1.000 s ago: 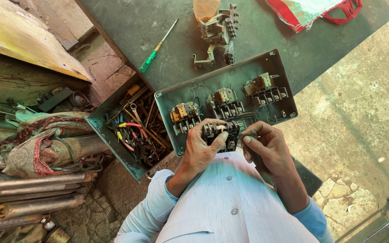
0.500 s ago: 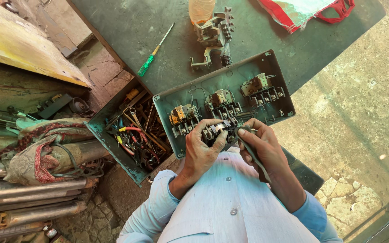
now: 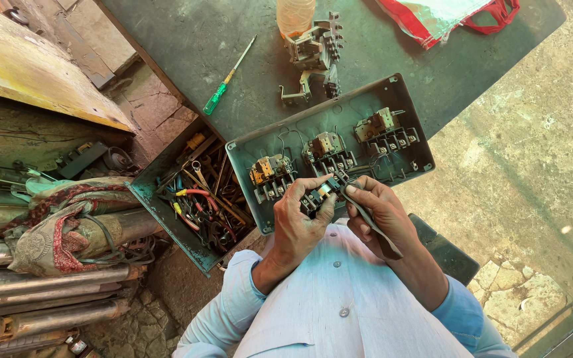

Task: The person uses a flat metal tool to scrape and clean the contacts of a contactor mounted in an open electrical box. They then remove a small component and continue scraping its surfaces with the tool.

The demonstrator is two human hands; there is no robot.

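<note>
My left hand (image 3: 296, 222) grips a small black switch block (image 3: 318, 197) right at the near edge of the open metal panel (image 3: 392, 86) on the counter (image 3: 187, 40). My right hand (image 3: 376, 212) pinches a dark tool (image 3: 374, 229) against it. A slip could drop the block into the toolbox (image 3: 197, 199).

Left hand (image 3: 300, 222) and right hand (image 3: 374, 211) shifted slightly up over the panel tray (image 3: 392, 89); small black part (image 3: 318, 196) now held nearer the tray's middle contactor (image 3: 326, 147).

Matt metal panel (image 3: 392, 89), plastic screwdriver (image 3: 228, 77) grip.
</note>
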